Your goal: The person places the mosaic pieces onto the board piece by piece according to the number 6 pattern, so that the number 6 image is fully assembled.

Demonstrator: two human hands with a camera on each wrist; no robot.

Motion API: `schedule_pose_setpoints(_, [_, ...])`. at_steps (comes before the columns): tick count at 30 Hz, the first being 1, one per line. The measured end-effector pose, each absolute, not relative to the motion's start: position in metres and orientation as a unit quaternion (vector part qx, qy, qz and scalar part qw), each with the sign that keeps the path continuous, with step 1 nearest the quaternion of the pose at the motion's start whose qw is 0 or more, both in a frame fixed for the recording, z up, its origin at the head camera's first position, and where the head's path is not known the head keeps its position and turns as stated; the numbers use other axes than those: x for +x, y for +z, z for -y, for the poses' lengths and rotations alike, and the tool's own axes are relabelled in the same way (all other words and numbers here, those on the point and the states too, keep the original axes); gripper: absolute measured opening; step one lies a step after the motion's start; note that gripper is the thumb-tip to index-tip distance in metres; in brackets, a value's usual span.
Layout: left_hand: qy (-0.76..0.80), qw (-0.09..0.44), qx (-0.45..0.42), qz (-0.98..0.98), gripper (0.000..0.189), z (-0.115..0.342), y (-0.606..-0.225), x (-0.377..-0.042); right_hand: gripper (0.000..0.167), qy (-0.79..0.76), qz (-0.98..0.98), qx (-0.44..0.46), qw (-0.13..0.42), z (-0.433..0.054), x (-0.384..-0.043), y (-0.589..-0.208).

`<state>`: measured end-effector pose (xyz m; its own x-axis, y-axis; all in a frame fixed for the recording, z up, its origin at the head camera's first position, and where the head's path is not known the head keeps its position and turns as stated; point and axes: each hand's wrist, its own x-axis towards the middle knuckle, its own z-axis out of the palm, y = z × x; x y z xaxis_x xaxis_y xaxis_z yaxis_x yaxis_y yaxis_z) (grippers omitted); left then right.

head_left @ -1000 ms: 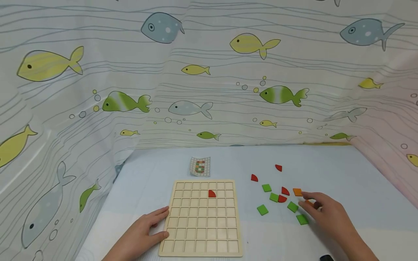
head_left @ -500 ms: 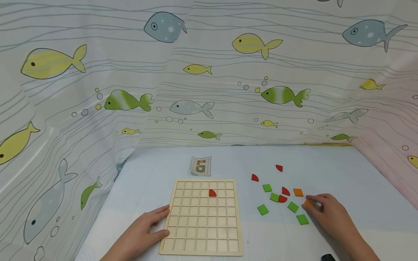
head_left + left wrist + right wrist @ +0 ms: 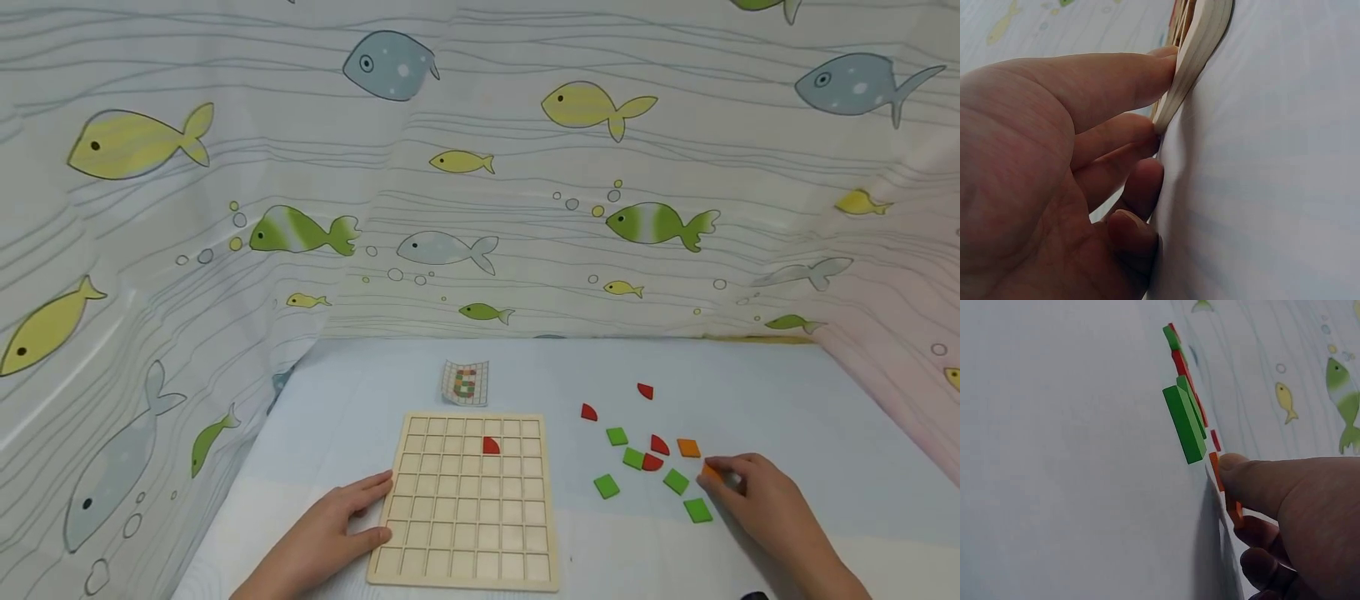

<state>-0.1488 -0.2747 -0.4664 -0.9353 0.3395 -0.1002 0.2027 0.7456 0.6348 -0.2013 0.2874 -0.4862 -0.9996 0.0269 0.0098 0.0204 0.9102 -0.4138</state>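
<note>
In the head view my right hand (image 3: 763, 502) pinches an orange square tile (image 3: 712, 474) between thumb and fingers, low over the table at right. Just beyond it lies another orange square tile (image 3: 688, 448). The right wrist view shows the held orange tile (image 3: 1235, 514) edge-on beside the fingertips. My left hand (image 3: 330, 532) touches the left edge of a pale wooden grid board (image 3: 465, 485), thumb and fingers spread along it. Up close, in the left wrist view, fingertips rest against the board's edge (image 3: 1200, 50). One red quarter-circle tile (image 3: 491, 446) sits in a cell in the second row.
Between the board and my right hand lie several green square tiles (image 3: 677, 482) and several red quarter-circle tiles (image 3: 589, 412). A small gridded picture card (image 3: 467, 383) lies behind the board. A fish-printed curtain (image 3: 540, 283) encloses the table's back and sides. A dark object shows at the bottom edge.
My right hand has drawn back slightly from the far orange tile and now holds the nearer one. The left hand stays at the board's edge. The head view has shifted a little.
</note>
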Motion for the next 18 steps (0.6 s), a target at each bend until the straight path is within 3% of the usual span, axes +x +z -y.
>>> schedule_pose_setpoints(9, [0.329,0.101,0.144,-0.928,0.073,0.273,-0.466,-0.149,0.046,0.222,0.975,0.003,0.0,-0.287,-0.198,-0.476])
schedule_pose_setpoints(18, [0.327,0.109,0.15,-0.927,0.075,0.276,-0.467,-0.15,0.041,0.233,0.97,0.044,0.047,-0.27,-0.196,-0.467])
